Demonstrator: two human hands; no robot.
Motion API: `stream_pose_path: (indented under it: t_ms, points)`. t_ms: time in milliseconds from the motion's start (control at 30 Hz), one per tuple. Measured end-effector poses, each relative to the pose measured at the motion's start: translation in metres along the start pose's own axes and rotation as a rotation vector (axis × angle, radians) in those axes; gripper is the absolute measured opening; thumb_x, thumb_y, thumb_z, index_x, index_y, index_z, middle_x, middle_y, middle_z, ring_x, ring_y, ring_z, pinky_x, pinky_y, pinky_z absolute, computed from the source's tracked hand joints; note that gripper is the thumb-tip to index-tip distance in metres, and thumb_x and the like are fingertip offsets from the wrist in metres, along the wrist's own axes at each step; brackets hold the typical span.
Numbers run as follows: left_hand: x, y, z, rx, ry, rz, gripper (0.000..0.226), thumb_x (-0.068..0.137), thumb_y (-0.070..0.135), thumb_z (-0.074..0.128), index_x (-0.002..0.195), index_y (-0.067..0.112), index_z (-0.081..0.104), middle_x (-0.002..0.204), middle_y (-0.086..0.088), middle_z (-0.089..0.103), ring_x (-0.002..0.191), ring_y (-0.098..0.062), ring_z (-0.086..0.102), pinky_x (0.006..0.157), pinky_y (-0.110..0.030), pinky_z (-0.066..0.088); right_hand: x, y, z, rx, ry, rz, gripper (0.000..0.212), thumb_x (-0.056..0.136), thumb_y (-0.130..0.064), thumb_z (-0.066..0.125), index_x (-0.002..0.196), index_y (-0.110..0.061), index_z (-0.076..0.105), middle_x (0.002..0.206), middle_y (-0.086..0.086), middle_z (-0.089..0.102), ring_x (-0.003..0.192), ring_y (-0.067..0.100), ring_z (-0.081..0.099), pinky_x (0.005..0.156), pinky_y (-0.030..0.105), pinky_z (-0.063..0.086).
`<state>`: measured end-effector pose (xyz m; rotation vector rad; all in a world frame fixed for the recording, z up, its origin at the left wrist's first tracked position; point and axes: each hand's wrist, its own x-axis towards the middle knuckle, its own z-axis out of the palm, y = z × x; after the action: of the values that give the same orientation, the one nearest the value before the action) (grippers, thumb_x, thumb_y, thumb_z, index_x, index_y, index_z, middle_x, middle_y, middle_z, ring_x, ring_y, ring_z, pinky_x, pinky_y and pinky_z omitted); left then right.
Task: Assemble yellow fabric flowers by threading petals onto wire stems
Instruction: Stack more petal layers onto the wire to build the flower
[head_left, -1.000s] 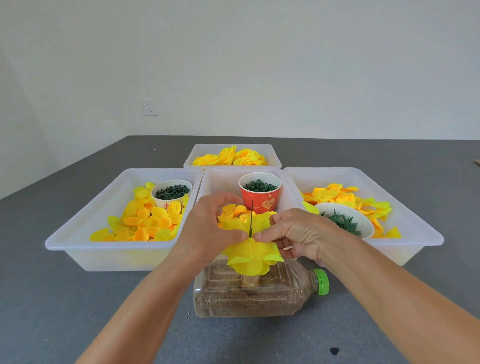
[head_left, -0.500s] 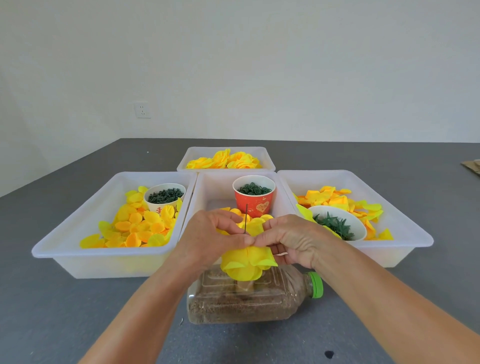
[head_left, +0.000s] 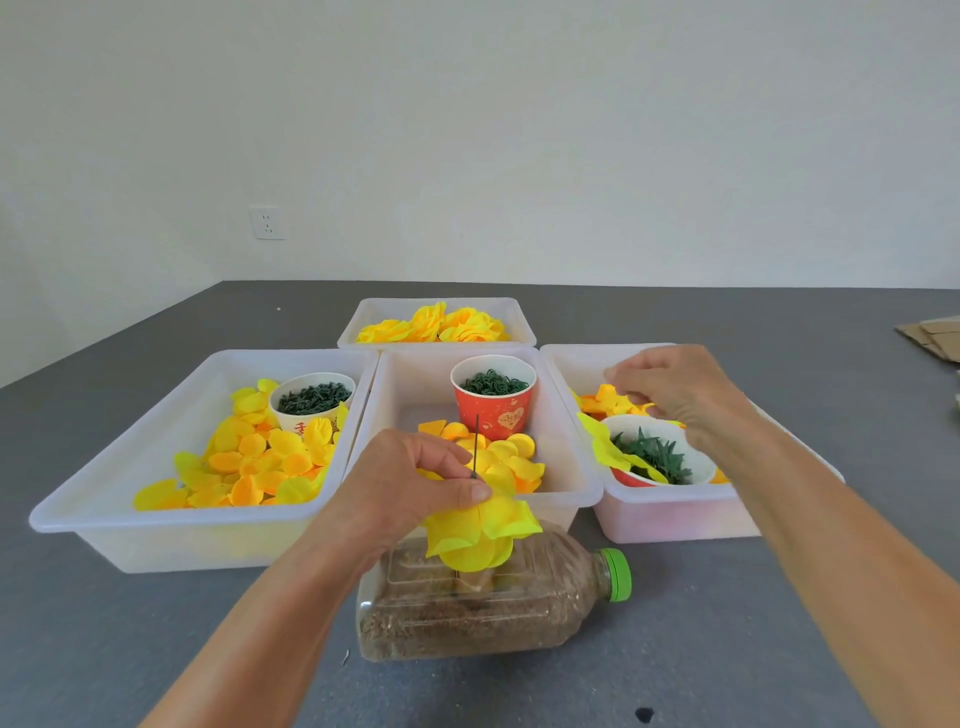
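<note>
Your left hand (head_left: 415, 488) pinches the thin dark wire stem (head_left: 476, 441) between thumb and fingers, just above the half-built yellow fabric flower (head_left: 480, 530). The stem stands upright, long axis vertical, free tip pointing up in front of the red paper cup of green rings (head_left: 493, 400). The flower sits over the clear plastic bottle with a green cap (head_left: 519, 608), which lies on its side on the grey table.

Your right hand (head_left: 675, 395) is over the right-hand translucent plastic tray (head_left: 670, 514), fingers curled down among the loose yellow and orange petals (head_left: 608, 397). Whether it grips one already cannot be told.

The stem tip lies to the left of your right hand and nearer you. The next petal probably has to travel leftward, then descend along the vertical axis.
</note>
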<state>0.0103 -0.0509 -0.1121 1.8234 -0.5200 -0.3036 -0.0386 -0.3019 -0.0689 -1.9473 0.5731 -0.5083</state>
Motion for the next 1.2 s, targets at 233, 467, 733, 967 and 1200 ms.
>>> stream_pose_path:
  t_ms: [233, 467, 733, 967, 1200]
  points:
    - [0.000, -0.001, 0.001, 0.001, 0.007, -0.002, 0.016, 0.065, 0.004, 0.081, 0.077, -0.003, 0.072, 0.100, -0.006, 0.068, 0.093, -0.005, 0.061, 0.062, -0.007, 0.044, 0.004, 0.038, 0.010, -0.369, -0.224, 0.048, 0.056, 0.063, -0.044, 0.083, 0.075, 0.006, 0.064, 0.067, 0.009, 0.047, 0.064, 0.022, 0.041, 0.061, 0.030, 0.031]
    - [-0.002, 0.000, 0.001, -0.002, 0.010, -0.007, 0.014, 0.065, 0.005, 0.081, 0.074, -0.001, 0.072, 0.097, -0.007, 0.069, 0.096, -0.013, 0.062, 0.072, -0.019, 0.044, 0.006, 0.043, 0.020, -0.427, -0.233, 0.095, 0.024, 0.074, -0.024, 0.077, 0.078, -0.010, 0.058, 0.077, 0.009, 0.053, 0.071, 0.022, 0.048, 0.059, 0.029, 0.040]
    - [-0.003, 0.001, 0.001, -0.023, 0.006, -0.015, 0.011, 0.065, 0.006, 0.082, 0.067, 0.005, 0.071, 0.094, -0.006, 0.069, 0.094, -0.014, 0.063, 0.072, -0.021, 0.043, 0.018, 0.044, 0.001, -0.543, 0.121, -0.013, 0.019, 0.090, -0.012, 0.054, 0.082, 0.000, 0.065, 0.094, 0.020, 0.061, 0.094, 0.033, 0.056, 0.078, 0.035, 0.041]
    - [-0.003, 0.002, 0.001, -0.023, 0.001, -0.019, 0.011, 0.065, 0.007, 0.081, 0.065, 0.007, 0.071, 0.094, -0.005, 0.070, 0.093, -0.012, 0.063, 0.069, -0.018, 0.043, 0.019, 0.039, -0.023, 0.164, 0.294, -0.022, 0.025, 0.086, -0.011, 0.065, 0.066, -0.004, 0.052, 0.066, 0.011, 0.051, 0.054, 0.019, 0.049, 0.045, 0.021, 0.044]
    - [-0.003, 0.003, 0.000, -0.021, -0.005, -0.044, 0.011, 0.065, 0.007, 0.082, 0.071, 0.004, 0.073, 0.095, -0.005, 0.071, 0.093, -0.014, 0.064, 0.071, -0.020, 0.045, -0.012, 0.006, -0.008, 0.646, -0.147, 0.106, 0.009, 0.083, 0.002, 0.062, 0.080, -0.007, 0.061, 0.060, 0.000, 0.068, 0.051, 0.009, 0.064, 0.047, 0.018, 0.051]
